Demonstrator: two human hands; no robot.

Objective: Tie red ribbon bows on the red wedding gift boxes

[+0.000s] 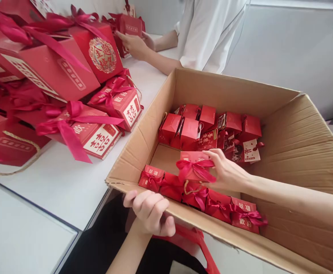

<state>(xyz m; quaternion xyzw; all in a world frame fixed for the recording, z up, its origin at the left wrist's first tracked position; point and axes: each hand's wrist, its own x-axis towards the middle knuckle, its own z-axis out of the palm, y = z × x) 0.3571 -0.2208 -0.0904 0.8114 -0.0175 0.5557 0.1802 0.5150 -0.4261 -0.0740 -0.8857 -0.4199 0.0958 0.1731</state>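
My right hand (226, 171) reaches into a large cardboard box (235, 83) and grips a small red gift box (193, 156) with a magenta ribbon bow, fingers at its right end. The held box is just above a row of similar ribboned gift boxes (243, 211) along the carton's near wall. My left hand (152, 213) is closed at the carton's near rim, fingers curled over the edge; its fingertips are partly hidden. Farther back inside the carton, several red gift boxes (191, 131) are packed together, some showing white printed tags (251, 151).
On the white table (95, 190) at left, red gift boxes with bows (59, 72) are piled up. Across the table, a person in a white sleeve (203, 34) has both hands (135, 45) at another red box. A red plastic stool-like object (203, 251) is under the carton.
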